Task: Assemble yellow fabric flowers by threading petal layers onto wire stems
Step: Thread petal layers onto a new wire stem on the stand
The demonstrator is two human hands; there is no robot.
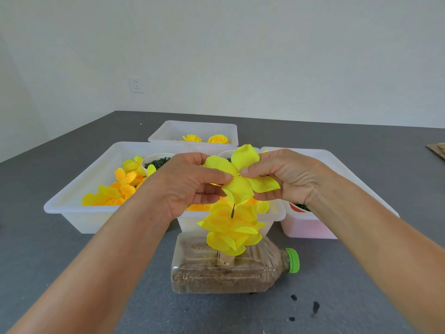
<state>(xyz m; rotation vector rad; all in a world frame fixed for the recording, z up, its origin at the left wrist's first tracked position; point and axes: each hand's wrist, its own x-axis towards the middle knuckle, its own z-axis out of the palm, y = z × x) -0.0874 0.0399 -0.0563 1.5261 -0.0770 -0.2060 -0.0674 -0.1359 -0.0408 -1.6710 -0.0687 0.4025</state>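
Both hands [192, 182] [286, 179] pinching a yellow petal layer [243, 174] above stacked petals [228, 230], sand-filled bottle [228, 273], white bins [79, 213] behind.

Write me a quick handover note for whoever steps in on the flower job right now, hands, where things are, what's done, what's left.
Left hand and right hand both pinch one yellow petal layer at its centre, held above the table.
Below it a dark wire stem rises out of several petal layers already stacked; the stack stands on a sand-filled bottle lying on its side.
Loose petals lie in the left white tray. Two finished flowers sit in the far tray.
Left: push the held layer onto the stem, then any further layers.
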